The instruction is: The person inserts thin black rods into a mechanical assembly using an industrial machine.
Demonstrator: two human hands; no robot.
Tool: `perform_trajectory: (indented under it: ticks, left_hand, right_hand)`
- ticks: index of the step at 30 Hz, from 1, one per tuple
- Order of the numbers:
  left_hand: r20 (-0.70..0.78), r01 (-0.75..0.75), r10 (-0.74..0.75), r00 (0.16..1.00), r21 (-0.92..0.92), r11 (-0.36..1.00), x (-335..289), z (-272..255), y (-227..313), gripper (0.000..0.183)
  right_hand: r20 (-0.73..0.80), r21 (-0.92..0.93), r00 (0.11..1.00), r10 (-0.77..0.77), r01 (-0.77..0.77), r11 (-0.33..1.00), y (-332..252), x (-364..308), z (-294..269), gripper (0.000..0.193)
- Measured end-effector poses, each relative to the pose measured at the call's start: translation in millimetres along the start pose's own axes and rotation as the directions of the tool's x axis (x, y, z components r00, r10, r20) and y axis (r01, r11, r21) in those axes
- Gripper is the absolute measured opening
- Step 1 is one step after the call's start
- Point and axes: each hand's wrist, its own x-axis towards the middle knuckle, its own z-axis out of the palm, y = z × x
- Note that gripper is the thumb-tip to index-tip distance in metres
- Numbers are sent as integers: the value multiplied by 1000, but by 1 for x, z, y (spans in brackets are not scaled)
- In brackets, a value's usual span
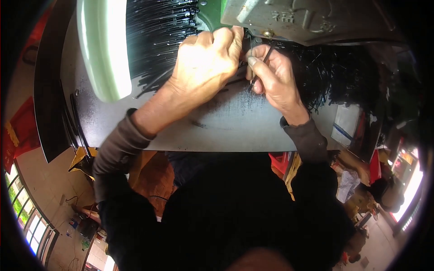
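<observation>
My left hand [203,61] is closed in a fist, back upward, beside the green machine [210,16]. Its fingertips are turned away, so whatever it may grip is hidden. Just to its right, my right hand [275,77] pinches a thin black strip [270,52] between thumb and fingers, the strip slanting up under a metal cover [307,20]. A dense bundle of thin black strips [153,40] lies left of my left hand. A tangled heap of short black pieces [334,72] lies to the right of my right hand.
A bright lamp with a pale green shade [97,54] hangs over the left of the grey metal table [217,131]. Several long black strips [74,122] hang at the table's left edge. A white box [347,123] stands at the right end.
</observation>
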Motion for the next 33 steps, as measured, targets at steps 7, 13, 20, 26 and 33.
perform_trajectory:
  ticks: [7, 13, 20, 26, 33]
  left_hand:
    - [341, 378, -220, 914, -516, 769, -18, -21, -3, 13]
    - [844, 786, -117, 523, -531, -316, -37, -48, -28, 12]
    - [865, 773, 67, 497, -405, -489, -41, -45, -43, 18]
    - [861, 842, -104, 497, -508, -181, -40, -56, -46, 20]
    - [720, 774, -286, 632, -569, 279, -35, -70, -44, 20]
  right_hand:
    - [9, 276, 995, -102, 96, 956, 8, -10, 11, 28]
    - [120, 304, 974, -191, 147, 941, 15, -5, 18, 25]
    - [149, 499, 984, -93, 7, 867, 22, 1, 24, 24]
    - [203, 544, 977, -65, -58, 837, 19, 16, 30, 28]
    - [207, 584, 972, -113, -30, 811, 14, 8, 34, 31]
